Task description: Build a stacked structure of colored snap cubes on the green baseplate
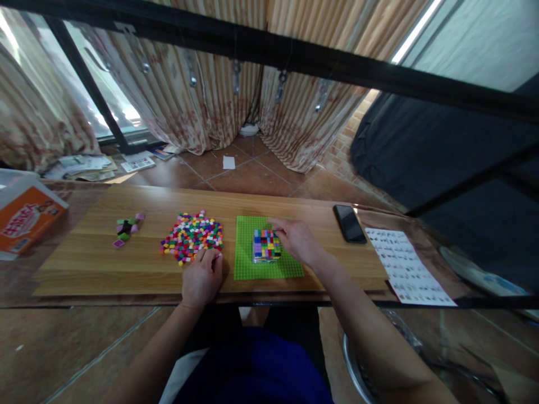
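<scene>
Plainly, we have one stack (pixel 266 245) of small bricks, standing upright around the middle of one green plate (pixel 245 269). Its many-coloured top looks close to square, so we cannot pick out a long axis across it; its sides run roughly along the plate's edges, and its near wall faces our body. Of our two hands, the right (pixel 296 240) comes in from the right, fingertips at the stack's far right corner, the thumb and forefinger nearly together; whether they grip a brick we cannot tell. Our left (pixel 202 279) rests at the near edge of one pile (pixel 191 235), fingers curled in, thumb close to the forefinger; what they hold, if anything, is too small to tell. The pile, left of the plate, has too many loose bricks for us to count. Farther left lies one cluster (pixel 126 228) of pink, green and black pieces, and past it, one orange-and-white box (pixel 31 221). Right of the plate we see one phone (pixel 350 224), then one printed sheet (pixel 408 266) at the right end of the table (pixel 126 280).
</scene>
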A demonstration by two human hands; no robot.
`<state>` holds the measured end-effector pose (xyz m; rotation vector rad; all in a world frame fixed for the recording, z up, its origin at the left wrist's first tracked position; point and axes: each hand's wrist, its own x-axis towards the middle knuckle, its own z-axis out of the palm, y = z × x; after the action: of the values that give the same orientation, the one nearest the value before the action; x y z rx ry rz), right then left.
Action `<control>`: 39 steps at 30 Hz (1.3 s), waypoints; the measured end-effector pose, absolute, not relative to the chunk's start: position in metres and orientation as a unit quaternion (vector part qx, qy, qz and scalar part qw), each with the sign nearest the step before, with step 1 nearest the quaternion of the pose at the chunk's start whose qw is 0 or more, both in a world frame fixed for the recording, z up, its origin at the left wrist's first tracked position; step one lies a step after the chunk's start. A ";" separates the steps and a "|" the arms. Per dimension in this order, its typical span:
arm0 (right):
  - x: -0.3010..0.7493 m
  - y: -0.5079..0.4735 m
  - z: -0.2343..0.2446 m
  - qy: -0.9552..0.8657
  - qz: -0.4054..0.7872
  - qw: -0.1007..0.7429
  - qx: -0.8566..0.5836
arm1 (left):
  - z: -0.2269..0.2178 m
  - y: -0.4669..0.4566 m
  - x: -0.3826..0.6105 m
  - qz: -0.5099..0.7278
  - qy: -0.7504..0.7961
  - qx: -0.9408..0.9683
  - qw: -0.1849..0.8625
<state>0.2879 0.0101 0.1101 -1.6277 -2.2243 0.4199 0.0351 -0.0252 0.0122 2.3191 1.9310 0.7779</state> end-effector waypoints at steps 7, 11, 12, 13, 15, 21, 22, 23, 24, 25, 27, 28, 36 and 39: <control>0.293 0.012 0.098 -0.742 0.199 0.287 -0.573 | 0.012 -0.026 0.035 0.258 0.619 0.742 0.017; 0.296 0.013 0.088 -0.707 0.242 0.345 -0.568 | 0.012 -0.026 0.035 0.256 0.619 0.742 0.024; 0.296 0.013 0.087 -0.702 0.248 0.351 -0.568 | 0.012 -0.026 0.036 0.254 0.620 0.742 0.025; 0.297 0.013 0.086 -0.699 0.252 0.353 -0.568 | 0.012 -0.026 0.036 0.252 0.622 0.741 0.026; 0.297 0.014 0.085 -0.700 0.255 0.351 -0.567 | 0.013 -0.025 0.036 0.249 0.625 0.739 0.027; 0.297 0.014 0.087 -0.706 0.253 0.345 -0.564 | 0.013 -0.025 0.036 0.247 0.628 0.738 0.027; 0.297 0.014 0.088 -0.707 0.252 0.341 -0.566 | 0.013 -0.025 0.036 0.245 0.629 0.738 0.026; 0.297 0.014 0.089 -0.709 0.250 0.336 -0.567 | 0.013 -0.026 0.036 0.244 0.629 0.738 0.025; 0.296 0.014 0.089 -0.711 0.249 0.330 -0.569 | 0.013 -0.026 0.036 0.242 0.629 0.738 0.023; 0.296 0.014 0.090 -0.713 0.248 0.325 -0.570 | 0.013 -0.026 0.036 0.242 0.629 0.738 0.021; 0.294 0.013 0.091 -0.715 0.244 0.320 -0.571 | 0.013 -0.026 0.037 0.241 0.630 0.738 0.018; 0.294 0.013 0.092 -0.714 0.244 0.321 -0.572 | 0.013 -0.026 0.037 0.241 0.630 0.738 0.018; 0.295 0.010 0.084 -0.686 0.273 0.355 -0.574 | 0.015 -0.027 0.036 0.243 0.631 0.736 0.037; 0.297 0.006 0.077 -0.655 0.293 0.394 -0.574 | 0.016 -0.027 0.036 0.241 0.630 0.737 0.043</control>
<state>0.2975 0.0060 0.0768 -1.4565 -1.6602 0.7444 0.0360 -0.0270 0.0157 2.2537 1.9285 0.7375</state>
